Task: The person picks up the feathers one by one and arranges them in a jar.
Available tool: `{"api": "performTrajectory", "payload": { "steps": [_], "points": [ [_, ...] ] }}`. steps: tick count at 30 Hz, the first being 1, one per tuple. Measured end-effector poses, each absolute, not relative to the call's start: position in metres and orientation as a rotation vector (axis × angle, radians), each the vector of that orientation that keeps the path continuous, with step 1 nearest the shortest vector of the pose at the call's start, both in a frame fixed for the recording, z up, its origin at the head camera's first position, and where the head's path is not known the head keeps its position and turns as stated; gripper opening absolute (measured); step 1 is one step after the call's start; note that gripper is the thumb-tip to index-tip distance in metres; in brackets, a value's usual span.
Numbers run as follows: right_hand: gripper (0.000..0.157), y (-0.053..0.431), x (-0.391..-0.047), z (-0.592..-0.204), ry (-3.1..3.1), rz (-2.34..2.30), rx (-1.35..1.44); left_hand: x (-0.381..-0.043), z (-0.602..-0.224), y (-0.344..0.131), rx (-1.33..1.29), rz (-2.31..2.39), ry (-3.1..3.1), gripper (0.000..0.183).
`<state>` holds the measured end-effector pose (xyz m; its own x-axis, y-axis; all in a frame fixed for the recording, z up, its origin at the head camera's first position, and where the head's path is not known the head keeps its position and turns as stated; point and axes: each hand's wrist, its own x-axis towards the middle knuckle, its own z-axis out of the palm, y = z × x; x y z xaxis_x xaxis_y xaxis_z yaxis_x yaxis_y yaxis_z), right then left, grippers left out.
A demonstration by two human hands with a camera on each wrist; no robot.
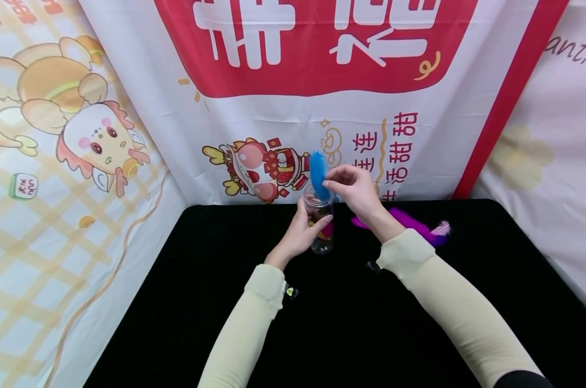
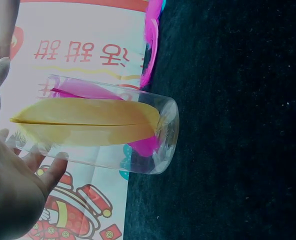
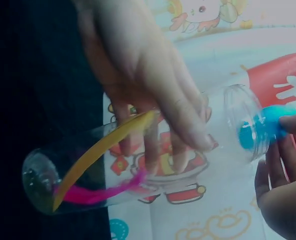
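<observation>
So the left hand (image 1: pixel 297 231) was wrapped round a clear jar (image 1: pixel 322 246), while the right hand (image 1: pixel 357 189), just beside it, pinched a blue feather (image 1: pixel 317 171) with its lower end poking into the jar's mouth. A yellow feather (image 2: pixel 83 121) and a pink feather (image 2: pixel 145 146) were inside. Off to the right, fuzzy purple stuff (image 1: pixel 414 220) lay on the black table (image 1: pixel 293 334), printed backdrop (image 1: pixel 268 113) behind.

A black worktop (image 1: pixel 176 323) lies before a white backdrop (image 1: pixel 176 140) printed with a red panel (image 1: pixel 312 70), white characters (image 1: pixel 244 17) and a sideways cartoon figure (image 1: pixel 261 170). Left hangs a cream sheet (image 1: pixel 89 242) with yellow checks (image 1: pixel 11 280) and a cartoon animal (image 1: pixel 96 129); right, a pale sheet (image 1: pixel 540 215) bears a yellowish flower (image 1: pixel 521 153) and dark lettering (image 1: pixel 575 51).
</observation>
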<state>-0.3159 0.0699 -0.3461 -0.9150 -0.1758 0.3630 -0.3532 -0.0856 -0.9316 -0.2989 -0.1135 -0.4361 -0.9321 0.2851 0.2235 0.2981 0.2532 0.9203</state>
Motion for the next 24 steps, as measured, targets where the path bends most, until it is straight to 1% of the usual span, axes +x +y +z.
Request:
{"api": "performTrajectory", "payload": {
  "steps": [7, 10, 14, 18, 24],
  "points": [
    [0.027, 0.083, -0.316, -0.355, -2.109, 2.093, 0.592, -0.298, -0.435, -0.110, -0.539, -1.762, -2.492, 0.082],
    [0.028, 0.090, -0.315, -0.356, -2.186, 2.011, 0.605, -0.298, -0.435, -0.109, -0.534, -1.720, -2.495, 0.075],
    [0.025, 0.103, -0.316, -0.354, -2.340, 1.852, 0.654, -0.298, -0.435, -0.109, -0.522, -1.703, -2.497, 0.068],
    [0.024, 0.117, -0.316, -0.352, -2.479, 1.714, 0.720, -0.298, -0.435, -0.110, -0.524, -1.706, -2.489, 0.068],
    [0.025, 0.138, -0.330, -0.369, -2.630, 1.548, 0.690, -0.299, -0.437, -0.110, -0.530, -1.715, -2.473, 0.064]
  ]
}}
